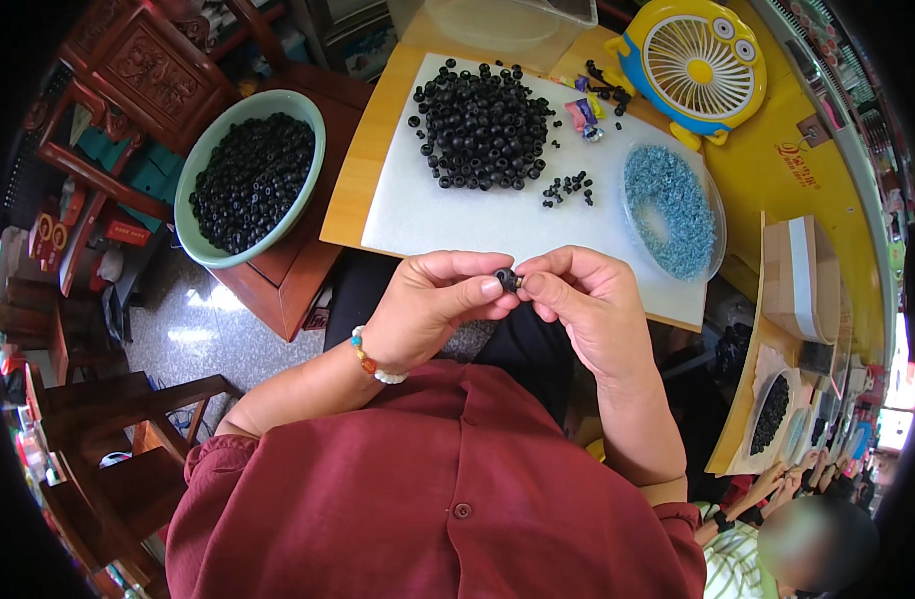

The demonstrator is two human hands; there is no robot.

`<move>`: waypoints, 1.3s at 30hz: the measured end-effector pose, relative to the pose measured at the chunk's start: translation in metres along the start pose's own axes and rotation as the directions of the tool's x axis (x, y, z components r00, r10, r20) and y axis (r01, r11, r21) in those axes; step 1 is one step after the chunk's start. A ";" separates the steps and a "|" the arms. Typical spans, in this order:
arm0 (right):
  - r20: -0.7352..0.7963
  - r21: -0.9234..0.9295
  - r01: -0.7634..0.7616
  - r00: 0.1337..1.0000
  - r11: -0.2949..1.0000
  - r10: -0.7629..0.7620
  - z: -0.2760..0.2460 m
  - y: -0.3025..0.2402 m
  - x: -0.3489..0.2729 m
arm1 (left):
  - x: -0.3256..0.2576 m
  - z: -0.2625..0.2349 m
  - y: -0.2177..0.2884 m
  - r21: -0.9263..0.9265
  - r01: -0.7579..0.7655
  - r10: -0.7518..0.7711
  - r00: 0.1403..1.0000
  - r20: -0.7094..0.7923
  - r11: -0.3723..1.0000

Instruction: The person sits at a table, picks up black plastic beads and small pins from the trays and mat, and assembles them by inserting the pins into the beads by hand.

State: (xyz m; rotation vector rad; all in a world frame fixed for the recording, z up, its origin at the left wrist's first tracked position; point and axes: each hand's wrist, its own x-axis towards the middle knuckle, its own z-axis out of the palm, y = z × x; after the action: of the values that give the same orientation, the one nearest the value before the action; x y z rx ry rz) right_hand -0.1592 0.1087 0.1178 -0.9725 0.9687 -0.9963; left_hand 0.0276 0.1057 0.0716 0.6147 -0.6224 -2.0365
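Right above the lap, the left hand (427, 309) and the right hand (587, 304) meet, fingertips pressed together on a single black bead (505, 279) pinched between them, just off the near edge of the white mat (427, 215). That mat lies on a wooden board and carries a loose heap of black beads (482, 125), with a few strays (567, 188) near it and some small coloured wrappers (583, 113) beyond. At the mat's right end sits a clear round dish (717, 215) holding tiny blue beads (669, 210) spread in a ring. Off to the left, on a dark wooden stand, a pale green bowl (193, 225) is filled nearly to the rim with more black beads (253, 180). A clear plastic tub (497, 25) stands at the far edge; what it holds cannot be told. A yellow desk fan (697, 65) stands at the far right. Lower right, a small tray (767, 369) holds dark beads (772, 414), and another person's hands (777, 479) are near it.
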 end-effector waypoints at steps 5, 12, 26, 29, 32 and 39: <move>0.016 -0.013 -0.015 1.000 1.000 0.016 -0.001 -0.002 0.001 | -0.002 0.005 0.002 0.156 -0.069 0.073 0.997 -0.025 0.985; 0.089 0.181 -0.091 0.993 0.979 0.076 0.000 0.003 -0.003 | -0.009 0.007 0.002 0.355 -0.279 0.253 0.960 0.120 0.892; 0.394 0.433 -0.448 0.874 0.782 0.283 -0.007 0.022 -0.009 | -0.010 0.001 0.009 0.489 -0.533 0.363 0.840 0.404 0.690; 0.403 0.468 -0.408 0.888 0.784 0.222 0.003 0.022 -0.011 | -0.016 0.009 0.010 0.433 -0.479 0.331 0.866 0.374 0.763; 0.405 0.473 -0.381 0.895 0.794 0.188 0.006 0.025 -0.012 | -0.018 0.009 0.012 0.449 -0.494 0.336 0.859 0.388 0.745; 0.200 0.299 -0.145 0.976 0.943 0.087 0.002 0.025 0.003 | -0.007 0.001 0.033 0.697 -0.412 0.376 0.901 0.216 0.587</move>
State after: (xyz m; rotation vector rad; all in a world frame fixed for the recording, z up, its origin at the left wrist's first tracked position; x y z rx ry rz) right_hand -0.1508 0.1124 0.0940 -0.7186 0.6806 -0.9089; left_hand 0.0505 0.0962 0.0949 0.7921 -1.5046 -1.3182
